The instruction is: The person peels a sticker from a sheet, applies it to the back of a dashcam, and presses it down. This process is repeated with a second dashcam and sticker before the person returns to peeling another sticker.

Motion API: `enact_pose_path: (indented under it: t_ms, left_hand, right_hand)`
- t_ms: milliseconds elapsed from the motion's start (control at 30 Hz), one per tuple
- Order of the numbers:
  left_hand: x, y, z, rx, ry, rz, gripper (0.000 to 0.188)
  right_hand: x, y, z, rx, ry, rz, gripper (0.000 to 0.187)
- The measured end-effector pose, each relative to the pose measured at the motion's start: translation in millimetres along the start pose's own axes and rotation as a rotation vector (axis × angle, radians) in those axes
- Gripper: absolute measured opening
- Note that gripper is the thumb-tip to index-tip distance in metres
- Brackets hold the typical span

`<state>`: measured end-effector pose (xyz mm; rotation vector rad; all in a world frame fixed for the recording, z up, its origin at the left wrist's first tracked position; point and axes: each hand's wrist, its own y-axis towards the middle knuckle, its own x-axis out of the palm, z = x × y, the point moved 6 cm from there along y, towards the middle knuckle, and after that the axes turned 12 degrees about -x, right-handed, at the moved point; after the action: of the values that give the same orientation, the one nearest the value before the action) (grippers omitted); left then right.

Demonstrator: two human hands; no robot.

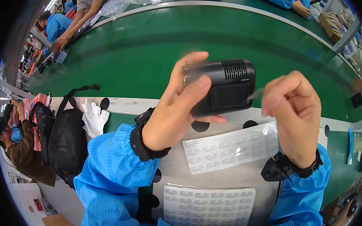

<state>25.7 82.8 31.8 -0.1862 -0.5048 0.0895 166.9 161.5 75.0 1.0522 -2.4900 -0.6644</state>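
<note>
My left hand (171, 106) is closed around a black rounded plastic device (230, 96) with a slotted vent and a flat rectangular panel, held up above the bench. Just right of it, my right hand (297, 109) is pinched on a thin translucent strip (255, 94), which reaches to the device's right edge; whether it still sticks there I cannot tell. Below the hands, a sheet of small printed white labels (232, 147) lies tilted on a pale grey board. Nearer to me, a second label sheet (208, 208) lies on the same board.
Beyond the board runs a green conveyor belt (150, 65) with a pale rail. At left lie a black mesh bag (68, 143) and a white glove (94, 117). Co-workers sit across the belt and at both sides. Clear plastic bags (132, 2) lie at the far left.
</note>
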Motion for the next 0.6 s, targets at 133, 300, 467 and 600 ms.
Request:
enact_pose_path:
  t_ms: [133,300,467,600]
  left_hand:
    - [4,-5,-1,0.0,0.006,0.016,0.047]
    - [2,-5,-4,-0.007,0.003,-0.02,0.054]
    - [4,-5,-5,0.131,0.164,0.014,0.064]
    - [3,-3,-5,0.191,0.175,0.031,0.071]
  right_hand:
    - [10,-4,0,0.212,-0.163,0.019,0.012]
    - [10,-8,9,0.338,-0.122,-0.058,0.013]
    - [11,-9,13,0.404,-0.112,-0.051,0.014]
    - [11,-9,15,0.407,-0.12,-0.042,0.014]
